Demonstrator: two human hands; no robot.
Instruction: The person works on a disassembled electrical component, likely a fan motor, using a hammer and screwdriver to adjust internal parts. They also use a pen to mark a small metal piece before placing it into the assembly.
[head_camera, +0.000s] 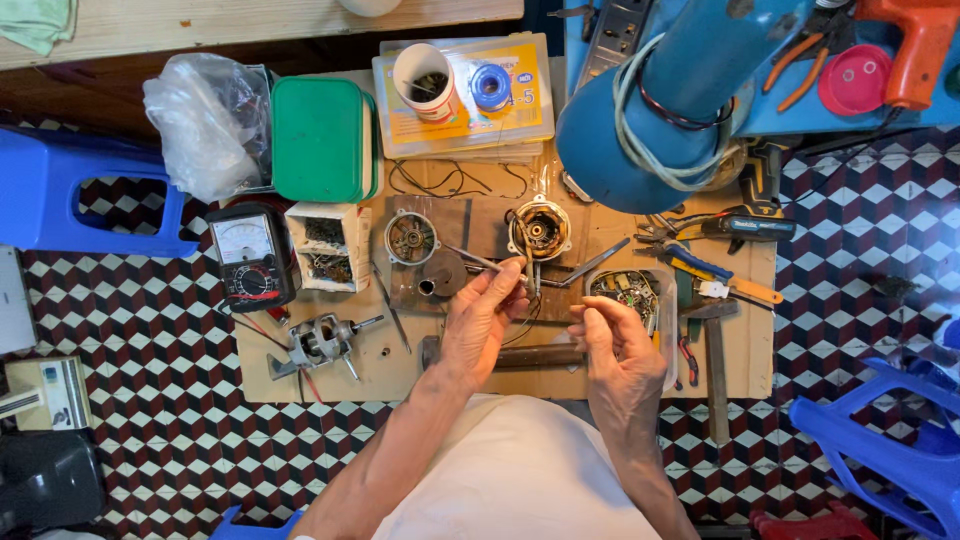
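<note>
The left hand (480, 315) is raised over the cardboard-covered surface (330, 385); its grip is closed on a thin metal rod (475, 260), pinched between thumb and fingertips, the rod slanting up and left toward a round motor part (411, 238); the right hand (620, 350) hovers just beside a clear tub of small parts (628, 290), fingers curled with the tips nearly together; whether it holds anything cannot be told, perhaps a very small piece; a copper-wound motor housing (540, 228) sits just above the left fingertips; a meter with a dial (250, 255) and a bare motor with a shaft (320, 342) lie well to the left; a hammer (715, 360) lies at the right.
</note>
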